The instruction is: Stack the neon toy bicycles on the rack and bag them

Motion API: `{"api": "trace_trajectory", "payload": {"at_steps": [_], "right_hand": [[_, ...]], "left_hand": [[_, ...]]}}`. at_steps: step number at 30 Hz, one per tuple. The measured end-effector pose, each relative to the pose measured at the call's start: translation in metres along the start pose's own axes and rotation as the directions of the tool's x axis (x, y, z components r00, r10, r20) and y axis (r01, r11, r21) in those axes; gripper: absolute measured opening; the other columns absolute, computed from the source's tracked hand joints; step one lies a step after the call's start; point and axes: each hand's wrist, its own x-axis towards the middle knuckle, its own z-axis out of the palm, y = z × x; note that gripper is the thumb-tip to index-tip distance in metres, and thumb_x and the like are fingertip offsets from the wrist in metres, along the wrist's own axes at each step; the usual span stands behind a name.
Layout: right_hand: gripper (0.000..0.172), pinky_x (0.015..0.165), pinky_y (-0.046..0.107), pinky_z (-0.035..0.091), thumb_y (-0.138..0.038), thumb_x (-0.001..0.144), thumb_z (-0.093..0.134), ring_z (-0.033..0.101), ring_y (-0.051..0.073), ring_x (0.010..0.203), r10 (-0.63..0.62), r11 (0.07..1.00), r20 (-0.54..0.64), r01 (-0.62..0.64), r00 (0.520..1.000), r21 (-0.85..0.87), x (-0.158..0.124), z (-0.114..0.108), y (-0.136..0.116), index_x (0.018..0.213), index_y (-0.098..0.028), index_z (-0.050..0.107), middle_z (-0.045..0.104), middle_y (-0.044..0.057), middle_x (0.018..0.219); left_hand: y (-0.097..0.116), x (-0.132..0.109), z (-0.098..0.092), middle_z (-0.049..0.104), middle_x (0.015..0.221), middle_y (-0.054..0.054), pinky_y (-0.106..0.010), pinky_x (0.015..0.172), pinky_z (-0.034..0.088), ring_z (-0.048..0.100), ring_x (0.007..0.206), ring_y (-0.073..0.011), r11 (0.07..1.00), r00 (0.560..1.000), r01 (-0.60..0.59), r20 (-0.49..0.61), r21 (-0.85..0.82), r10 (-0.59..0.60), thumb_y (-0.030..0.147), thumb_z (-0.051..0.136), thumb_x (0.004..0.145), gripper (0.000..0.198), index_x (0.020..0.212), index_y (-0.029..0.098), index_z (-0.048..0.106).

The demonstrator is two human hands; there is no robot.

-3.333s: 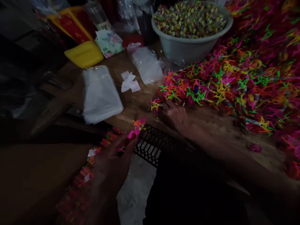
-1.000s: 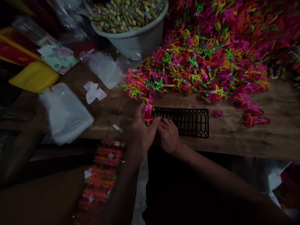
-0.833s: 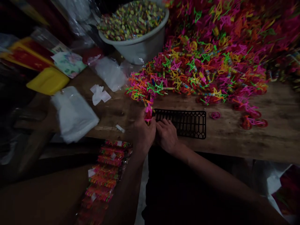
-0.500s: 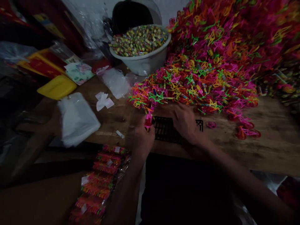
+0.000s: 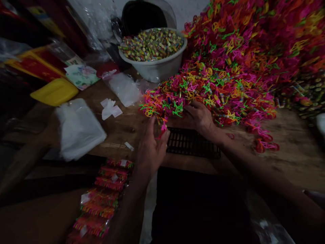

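My left hand [image 5: 150,149] is closed round a small bunch of pink and orange plastic toys [image 5: 164,127] at the left end of a black plastic grid [image 5: 193,144] lying on the wooden table [image 5: 286,159]. My right hand [image 5: 199,117] rests on the near edge of a huge pile of bright plastic toy pieces [image 5: 228,74], with fingers curled into the pile; what they hold is hidden.
A white basin [image 5: 154,67] full of small coloured sweets stands at the back. Clear bags [image 5: 77,127] [image 5: 124,88], paper scraps [image 5: 109,108] and a yellow lid [image 5: 54,91] lie to the left. Packed rows of toys [image 5: 101,200] lie below the table's edge.
My right hand left the black grid and moved up to the pile's edge. My left hand stayed by the grid's left end with the toys. The camera tilted up.
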Motion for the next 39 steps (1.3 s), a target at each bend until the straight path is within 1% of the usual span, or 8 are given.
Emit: {"api": "trace_trajectory", "payload": {"at_steps": [6,12,15,20,23,27,35,39], "right_hand": [[0.027,0.079,0.031,0.050,-0.019,0.101,0.053,0.068,0.023,0.096,0.101,0.969,-0.029,-0.091,0.994,0.231,-0.042,0.013,-0.036,0.121,-0.017,0.072,0.073,0.011,0.111],[0.009,0.088,0.033,0.054,-0.023,0.092,0.071,0.071,0.022,0.098,0.224,0.852,-0.083,-0.154,0.971,0.501,-0.058,0.016,-0.038,0.100,-0.019,0.074,0.076,0.007,0.108],[0.012,0.081,0.033,0.053,-0.030,0.090,0.073,0.069,0.020,0.087,0.329,0.766,-0.030,-0.248,0.944,0.593,-0.064,0.009,-0.039,0.092,-0.019,0.069,0.075,0.004,0.094],[0.015,0.072,0.033,0.048,-0.028,0.089,0.070,0.066,0.021,0.079,0.368,0.817,0.061,-0.354,0.928,0.455,-0.065,0.003,-0.045,0.093,-0.019,0.059,0.070,0.004,0.087],[0.007,0.074,0.033,0.048,-0.019,0.092,0.058,0.067,0.023,0.083,0.209,0.912,0.069,-0.220,0.975,0.346,-0.062,0.007,-0.047,0.097,-0.021,0.055,0.070,0.006,0.089],[0.013,0.078,0.032,0.048,-0.011,0.092,0.046,0.067,0.022,0.088,0.066,0.923,0.046,-0.078,0.997,0.376,-0.051,0.021,-0.051,0.095,-0.021,0.054,0.071,0.008,0.095],[0.019,0.073,0.032,0.046,-0.014,0.092,0.056,0.069,0.025,0.088,0.264,0.927,0.125,-0.287,0.957,0.241,-0.032,0.035,-0.060,0.107,-0.018,0.068,0.075,0.008,0.098],[0.017,0.074,0.029,0.047,-0.017,0.094,0.058,0.067,0.021,0.082,0.265,0.873,0.083,-0.276,0.961,0.402,-0.035,0.037,-0.055,0.103,-0.020,0.073,0.076,0.003,0.091]], "left_hand": [[-0.005,0.030,0.010,0.064,0.146,-0.019,-0.054,0.121,0.044,0.061,0.137,-0.0332,0.991,0.989,0.089,0.105,0.103,-0.100,0.032,0.051,0.103,0.048,0.147,0.014,0.055],[-0.010,0.022,0.010,0.069,0.136,-0.017,-0.052,0.118,0.046,0.064,0.130,-0.0323,0.986,0.993,0.063,0.092,0.157,-0.078,0.035,0.049,0.103,0.045,0.143,0.017,0.059],[-0.009,0.020,0.010,0.070,0.135,-0.016,-0.054,0.118,0.046,0.065,0.129,-0.0331,0.987,0.993,0.055,0.091,0.148,-0.069,0.038,0.047,0.104,0.045,0.142,0.017,0.059],[-0.009,0.024,0.008,0.069,0.137,-0.016,-0.052,0.121,0.042,0.061,0.135,-0.0323,0.991,0.993,0.049,0.103,0.124,-0.062,0.039,0.048,0.104,0.044,0.140,0.018,0.060],[-0.009,0.025,0.003,0.066,0.145,-0.013,-0.049,0.125,0.038,0.056,0.142,-0.0299,0.993,0.994,0.064,0.083,0.102,-0.072,0.040,0.050,0.105,0.043,0.141,0.019,0.061],[-0.004,0.024,0.006,0.068,0.142,-0.013,-0.047,0.122,0.043,0.063,0.135,-0.0284,0.988,0.994,0.084,0.054,0.131,-0.091,0.035,0.046,0.107,0.042,0.141,0.018,0.062],[-0.003,0.021,0.013,0.073,0.131,-0.012,-0.046,0.119,0.046,0.065,0.129,-0.0287,0.983,0.992,0.083,0.080,0.162,-0.097,0.031,0.043,0.106,0.041,0.139,0.017,0.063],[-0.007,0.021,0.013,0.075,0.127,-0.008,-0.044,0.120,0.045,0.066,0.126,-0.0265,0.993,0.995,0.061,0.072,0.103,-0.068,0.033,0.042,0.106,0.038,0.133,0.021,0.067]]}}
